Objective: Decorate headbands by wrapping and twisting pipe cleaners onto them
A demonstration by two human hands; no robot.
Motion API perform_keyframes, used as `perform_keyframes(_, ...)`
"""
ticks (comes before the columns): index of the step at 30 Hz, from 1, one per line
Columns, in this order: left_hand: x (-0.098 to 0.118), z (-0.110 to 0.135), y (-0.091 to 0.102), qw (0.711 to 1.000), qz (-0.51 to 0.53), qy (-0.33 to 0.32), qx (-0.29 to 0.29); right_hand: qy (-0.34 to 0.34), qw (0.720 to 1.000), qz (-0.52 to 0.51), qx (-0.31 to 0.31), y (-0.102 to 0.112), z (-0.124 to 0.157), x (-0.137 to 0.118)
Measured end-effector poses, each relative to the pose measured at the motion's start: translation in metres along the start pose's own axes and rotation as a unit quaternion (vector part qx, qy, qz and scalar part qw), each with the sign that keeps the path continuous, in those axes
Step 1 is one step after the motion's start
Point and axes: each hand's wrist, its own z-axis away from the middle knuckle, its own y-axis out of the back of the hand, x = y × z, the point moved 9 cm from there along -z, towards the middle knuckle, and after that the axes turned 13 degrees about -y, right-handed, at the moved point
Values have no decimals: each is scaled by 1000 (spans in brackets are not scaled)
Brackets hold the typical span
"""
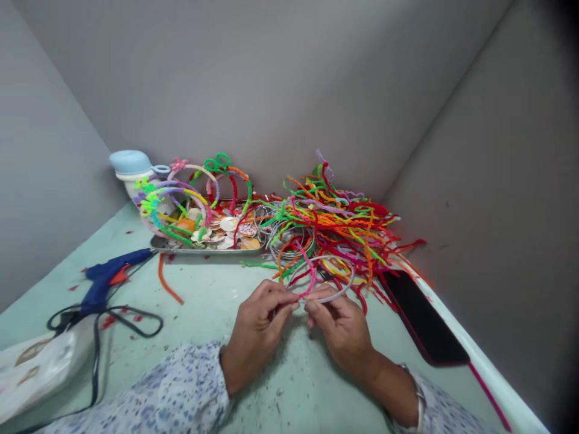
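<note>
Both my hands meet at the middle of the table. My left hand (260, 328) and my right hand (341, 325) pinch the near edge of a thin metal headband (344, 290), fingers closed on it. A pink pipe cleaner (311, 274) rises from the pinch point along the band. Just behind lies a big tangled heap of pipe cleaners (344, 223) in orange, red, green and purple.
A metal tray (203, 247) with decorated headbands and shells sits at the back left, a pale blue-capped bottle (132, 166) behind it. A blue glue gun (106, 280) with black cord lies left. A dark phone (420, 319) rests right, a white bag (36, 367) lower left.
</note>
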Motion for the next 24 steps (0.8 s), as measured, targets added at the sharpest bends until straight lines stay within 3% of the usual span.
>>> perform_keyframes(14,-3,1,-7,997,-15,56,-54,40,994,95,25,2,1,-10)
perform_keyframes(24,-3,2,-13,994,-5,61,-90,103,991,83,34,0,4,-19)
